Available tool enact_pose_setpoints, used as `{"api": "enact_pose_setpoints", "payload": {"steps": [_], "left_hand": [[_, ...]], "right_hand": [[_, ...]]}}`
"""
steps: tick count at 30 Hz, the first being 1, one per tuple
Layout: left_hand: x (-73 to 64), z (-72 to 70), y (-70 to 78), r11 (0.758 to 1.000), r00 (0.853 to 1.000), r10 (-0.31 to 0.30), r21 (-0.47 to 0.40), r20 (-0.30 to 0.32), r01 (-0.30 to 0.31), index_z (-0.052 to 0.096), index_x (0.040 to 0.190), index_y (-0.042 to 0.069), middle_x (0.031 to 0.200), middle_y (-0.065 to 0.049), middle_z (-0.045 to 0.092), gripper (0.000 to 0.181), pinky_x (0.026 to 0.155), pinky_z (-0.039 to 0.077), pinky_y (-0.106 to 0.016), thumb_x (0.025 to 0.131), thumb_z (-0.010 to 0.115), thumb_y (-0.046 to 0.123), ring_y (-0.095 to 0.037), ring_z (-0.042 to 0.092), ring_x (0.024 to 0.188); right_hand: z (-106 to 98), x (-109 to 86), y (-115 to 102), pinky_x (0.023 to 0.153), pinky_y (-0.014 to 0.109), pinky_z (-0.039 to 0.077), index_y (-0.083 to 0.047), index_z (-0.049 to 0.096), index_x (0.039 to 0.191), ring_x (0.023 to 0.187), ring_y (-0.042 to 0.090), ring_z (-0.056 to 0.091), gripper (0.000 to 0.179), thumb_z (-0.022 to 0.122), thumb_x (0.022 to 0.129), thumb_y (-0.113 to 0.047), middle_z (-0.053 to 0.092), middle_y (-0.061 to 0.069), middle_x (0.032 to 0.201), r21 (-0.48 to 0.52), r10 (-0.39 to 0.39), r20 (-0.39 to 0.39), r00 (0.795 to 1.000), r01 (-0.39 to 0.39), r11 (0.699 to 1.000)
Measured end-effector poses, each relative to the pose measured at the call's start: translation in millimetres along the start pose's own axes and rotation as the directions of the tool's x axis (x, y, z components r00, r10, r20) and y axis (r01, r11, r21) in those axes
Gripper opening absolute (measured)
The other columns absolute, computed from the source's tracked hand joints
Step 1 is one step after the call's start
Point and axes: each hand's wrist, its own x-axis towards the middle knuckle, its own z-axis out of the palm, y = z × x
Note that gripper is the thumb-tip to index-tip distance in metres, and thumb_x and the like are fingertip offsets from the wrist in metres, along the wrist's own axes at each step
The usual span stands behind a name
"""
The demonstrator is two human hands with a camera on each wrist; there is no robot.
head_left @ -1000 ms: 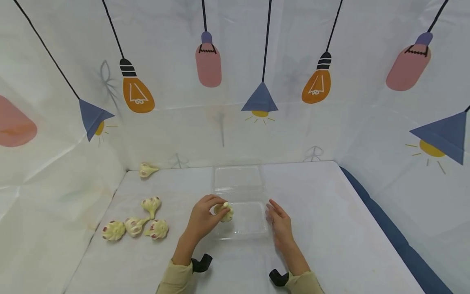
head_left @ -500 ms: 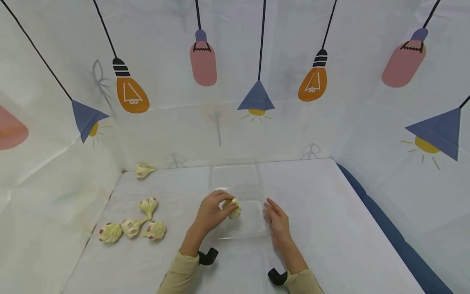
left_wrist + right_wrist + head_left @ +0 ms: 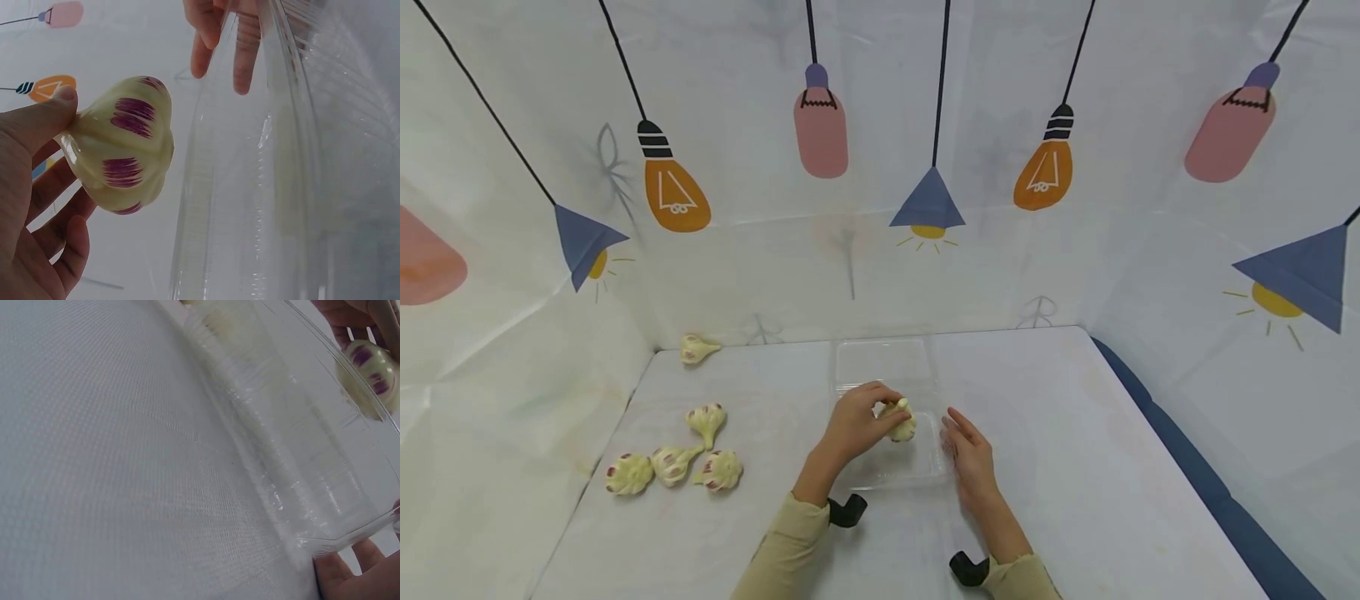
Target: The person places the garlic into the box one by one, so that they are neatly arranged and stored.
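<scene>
My left hand [image 3: 856, 423] pinches a garlic bulb [image 3: 125, 147] by its stem end, thumb on one side and fingertips on the other. The bulb is pale yellow-green with purple streaks. It hangs over the base of a clear plastic clamshell box [image 3: 917, 460], whose lid [image 3: 883, 362] lies folded back toward the wall. At the box's right side stands my right hand [image 3: 972, 462], its fairly straight fingers touching the wall near the front corner. In the right wrist view, fingers [image 3: 369, 553] show beneath the box's rim.
Several more garlic bulbs lie on the left of the white table: one bulb [image 3: 706, 422] behind a close row with another bulb [image 3: 721, 471] at its right end. A lone bulb [image 3: 697, 348] sits at the far left corner. A lamp-patterned curtain [image 3: 760, 275] surrounds the table.
My left hand has carried the garlic bulb rightward, from the box's left part to over its middle. The right hand has stayed at the box's right side.
</scene>
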Motion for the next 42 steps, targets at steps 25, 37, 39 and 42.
{"api": "enact_pose_setpoints", "payload": {"steps": [25, 37, 39, 42], "left_hand": [[19.1, 34.0, -10.4, 0.991, 0.983, -0.125, -0.023, 0.137, 0.129, 0.075, 0.096, 0.012, 0.092, 0.003, 0.071, 0.020, 0.077, 0.051, -0.026, 0.084, 0.078, 0.028, -0.013, 0.066, 0.087], [24.6, 45.4, -12.2, 0.977, 0.966, -0.199, -0.048, 0.162, 0.210, 0.075, 0.097, 0.013, 0.092, 0.004, 0.070, 0.020, 0.076, 0.051, -0.026, 0.085, 0.078, 0.029, -0.012, 0.065, 0.086], [24.3, 48.0, -12.8, 0.974, 0.967, -0.208, -0.058, 0.151, 0.218, 0.075, 0.096, 0.012, 0.091, 0.004, 0.071, 0.021, 0.075, 0.051, -0.026, 0.084, 0.078, 0.028, -0.012, 0.066, 0.086], [23.3, 52.0, -14.0, 0.969, 0.964, -0.227, -0.062, 0.136, 0.237, 0.075, 0.095, 0.013, 0.090, 0.004, 0.071, 0.020, 0.074, 0.051, -0.026, 0.083, 0.079, 0.028, -0.012, 0.066, 0.085]], "right_hand": [[-3, 1.0, 0, 0.096, 0.025, 0.042, -0.008, 0.047, 0.144, 0.132, 0.022, 0.041, 0.046, 0.051, 0.098, -0.007, 0.046, 0.016, 0.144, -0.014, -0.011, 0.036, 0.999, 0.012, 1.000], [-3, 0.1, 1, 0.094, 0.022, 0.044, -0.008, 0.048, 0.143, 0.130, 0.022, 0.045, 0.045, 0.053, 0.098, -0.009, 0.047, 0.015, 0.143, -0.010, -0.002, 0.023, 1.000, 0.002, 1.000], [-3, 0.0, 2, 0.095, 0.024, 0.044, -0.009, 0.048, 0.143, 0.129, 0.023, 0.045, 0.045, 0.053, 0.098, -0.009, 0.048, 0.015, 0.143, -0.009, 0.003, 0.022, 1.000, -0.003, 1.000], [-3, 0.1, 2, 0.098, 0.027, 0.043, -0.009, 0.048, 0.143, 0.129, 0.024, 0.046, 0.045, 0.053, 0.098, -0.009, 0.048, 0.015, 0.143, -0.008, 0.007, 0.027, 1.000, -0.006, 1.000]]}}
